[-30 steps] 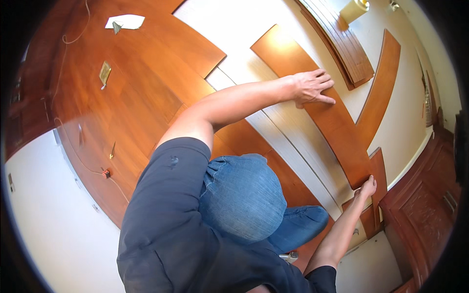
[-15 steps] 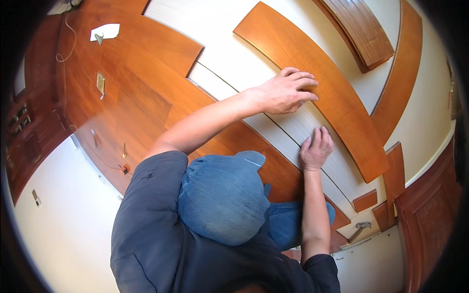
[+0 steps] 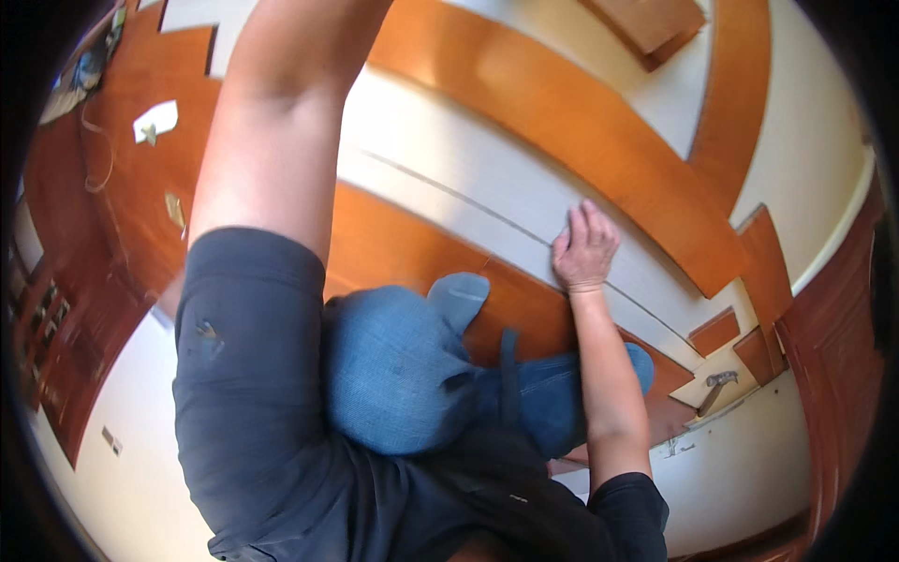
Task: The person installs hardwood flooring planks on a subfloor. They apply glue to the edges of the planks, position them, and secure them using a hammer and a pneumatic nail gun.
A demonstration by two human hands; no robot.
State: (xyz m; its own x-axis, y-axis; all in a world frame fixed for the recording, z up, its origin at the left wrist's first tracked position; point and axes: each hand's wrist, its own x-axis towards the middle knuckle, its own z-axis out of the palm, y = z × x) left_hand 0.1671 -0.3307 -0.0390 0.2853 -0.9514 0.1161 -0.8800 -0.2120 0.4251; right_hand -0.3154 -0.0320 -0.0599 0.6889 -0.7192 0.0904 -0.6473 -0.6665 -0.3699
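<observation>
My left forearm rises steeply out of the upper edge, so my left hand is hidden beyond it. My right hand lies open, fingers flat, on a pale grooved strip of floor, just below a long orange-brown plank that rests loose and slanted. Laid reddish wood flooring borders the pale strip on its lower side, beside my knees in blue jeans. A hammer lies at the right among small cut board pieces.
Stacked brown boards and another plank lie at the upper right. A wooden door stands at the right. A white paper, a small yellowish item and a thin cord lie on the left flooring beside a white wall.
My right hand left the plank's near end for the pale strip. My left arm swung up and forward out of the frame. The camera view has shifted.
</observation>
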